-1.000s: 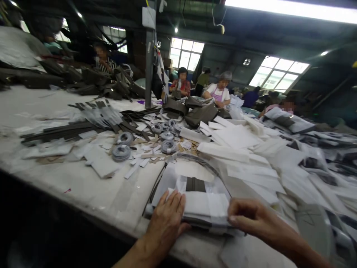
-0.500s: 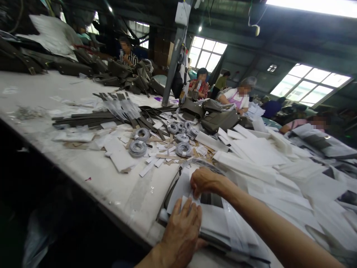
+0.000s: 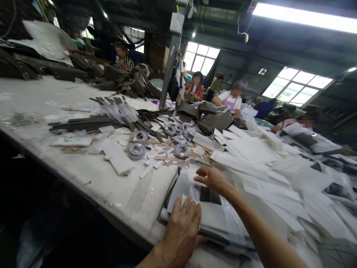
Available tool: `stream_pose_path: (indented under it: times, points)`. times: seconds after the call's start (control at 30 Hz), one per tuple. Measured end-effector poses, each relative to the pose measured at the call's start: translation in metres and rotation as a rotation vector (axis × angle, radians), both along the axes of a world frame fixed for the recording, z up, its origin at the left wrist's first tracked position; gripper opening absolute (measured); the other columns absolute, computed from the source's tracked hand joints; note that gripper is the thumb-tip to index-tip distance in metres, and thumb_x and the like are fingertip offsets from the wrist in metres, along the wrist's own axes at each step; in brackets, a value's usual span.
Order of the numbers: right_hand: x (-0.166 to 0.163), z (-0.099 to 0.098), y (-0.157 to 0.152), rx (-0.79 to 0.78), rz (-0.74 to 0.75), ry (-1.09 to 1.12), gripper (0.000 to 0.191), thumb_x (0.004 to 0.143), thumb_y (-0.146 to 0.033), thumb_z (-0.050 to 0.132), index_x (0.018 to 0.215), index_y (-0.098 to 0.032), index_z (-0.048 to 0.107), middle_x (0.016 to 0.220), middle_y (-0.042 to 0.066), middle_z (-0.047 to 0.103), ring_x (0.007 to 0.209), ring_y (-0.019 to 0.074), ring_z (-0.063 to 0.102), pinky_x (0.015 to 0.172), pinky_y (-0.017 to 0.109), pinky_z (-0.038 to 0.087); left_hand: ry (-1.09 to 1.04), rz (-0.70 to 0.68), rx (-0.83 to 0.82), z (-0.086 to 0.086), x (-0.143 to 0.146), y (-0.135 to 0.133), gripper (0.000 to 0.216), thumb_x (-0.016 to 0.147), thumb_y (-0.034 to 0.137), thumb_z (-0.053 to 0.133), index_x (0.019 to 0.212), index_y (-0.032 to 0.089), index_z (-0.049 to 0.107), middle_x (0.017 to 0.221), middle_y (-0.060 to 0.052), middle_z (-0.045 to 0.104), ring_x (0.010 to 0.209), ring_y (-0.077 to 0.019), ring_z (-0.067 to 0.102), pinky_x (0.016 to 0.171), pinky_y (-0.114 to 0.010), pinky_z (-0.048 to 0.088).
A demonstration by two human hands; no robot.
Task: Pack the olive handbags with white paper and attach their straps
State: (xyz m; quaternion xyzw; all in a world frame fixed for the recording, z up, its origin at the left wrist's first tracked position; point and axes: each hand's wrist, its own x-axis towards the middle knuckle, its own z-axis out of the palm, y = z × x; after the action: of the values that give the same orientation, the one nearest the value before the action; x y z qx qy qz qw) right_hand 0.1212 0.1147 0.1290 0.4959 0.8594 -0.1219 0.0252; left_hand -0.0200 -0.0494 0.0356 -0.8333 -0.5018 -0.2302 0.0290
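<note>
A dark olive handbag [image 3: 209, 194], partly covered by white sheets and clear plastic wrap, lies flat at the table's near edge. My left hand [image 3: 183, 219] rests on its near left part, fingers stretched out over a white sheet [image 3: 176, 188]. Above the bag's far side is my right hand [image 3: 209, 178], its fingers apart and nothing visible in them. Below it, a strip of clear plastic and part of the dark bag show between the white sheets. The bag's near left corner is hidden under my left hand and forearm.
Wide piles of white foam sheets [image 3: 256, 152] spread to the right. Beyond the bag lie coiled grey cords [image 3: 136, 151], paper scraps and dark straps [image 3: 83, 123]. More dark bags [image 3: 214, 122] sit farther back. A grey post [image 3: 169, 70] rises from the table; several people work behind it.
My right hand has gone from closed fingers at the white sheet to open, lifted a little off the bag. My left hand stays in place. The camera view has shifted slightly.
</note>
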Motion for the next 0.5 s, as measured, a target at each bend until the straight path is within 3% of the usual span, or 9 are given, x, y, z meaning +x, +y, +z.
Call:
stream_pose_path:
  times: [0.13, 0.23, 0.4, 0.5]
  points:
    - [0.009, -0.023, -0.021, -0.081, -0.058, 0.07, 0.037, 0.098, -0.046, 0.05, 0.1, -0.015, 0.072, 0.094, 0.008, 0.073, 0.082, 0.0201, 0.065, 0.067, 0.026, 0.041, 0.0, 0.015, 0.044, -0.002, 0.003, 0.003, 0.074, 0.086, 0.061, 0.062, 0.139, 0.012, 0.047, 0.134, -0.016, 0.06, 0.131, -0.0326, 0.05, 0.111, -0.055, 0.038]
    - [0.009, -0.026, -0.027, -0.12, -0.072, 0.116, 0.04, 0.099, -0.045, 0.047, 0.091, -0.015, 0.072, 0.087, 0.008, 0.073, 0.076, 0.0187, 0.063, 0.062, 0.026, 0.037, 0.026, 0.03, 0.079, -0.004, 0.001, -0.001, 0.075, 0.082, 0.054, 0.069, 0.141, 0.014, 0.045, 0.137, -0.012, 0.059, 0.131, -0.0316, 0.051, 0.11, -0.053, 0.039]
    - [-0.014, -0.02, -0.042, -0.14, -0.011, 0.17, 0.037, 0.098, -0.045, 0.05, 0.094, -0.017, 0.073, 0.092, 0.008, 0.074, 0.08, 0.0184, 0.064, 0.063, 0.025, 0.037, 0.086, 0.095, 0.19, -0.012, -0.027, -0.026, 0.07, 0.078, 0.033, 0.071, 0.142, 0.019, 0.045, 0.14, -0.006, 0.058, 0.132, -0.0276, 0.05, 0.11, -0.046, 0.042]
    - [-0.037, -0.019, -0.059, -0.136, 0.048, 0.176, 0.038, 0.098, -0.046, 0.049, 0.094, -0.017, 0.074, 0.095, 0.01, 0.074, 0.085, 0.0218, 0.065, 0.069, 0.028, 0.039, 0.219, 0.123, 0.312, -0.015, -0.054, -0.043, 0.063, 0.079, 0.005, 0.057, 0.139, 0.023, 0.05, 0.135, -0.002, 0.062, 0.128, -0.0214, 0.055, 0.105, -0.038, 0.046]
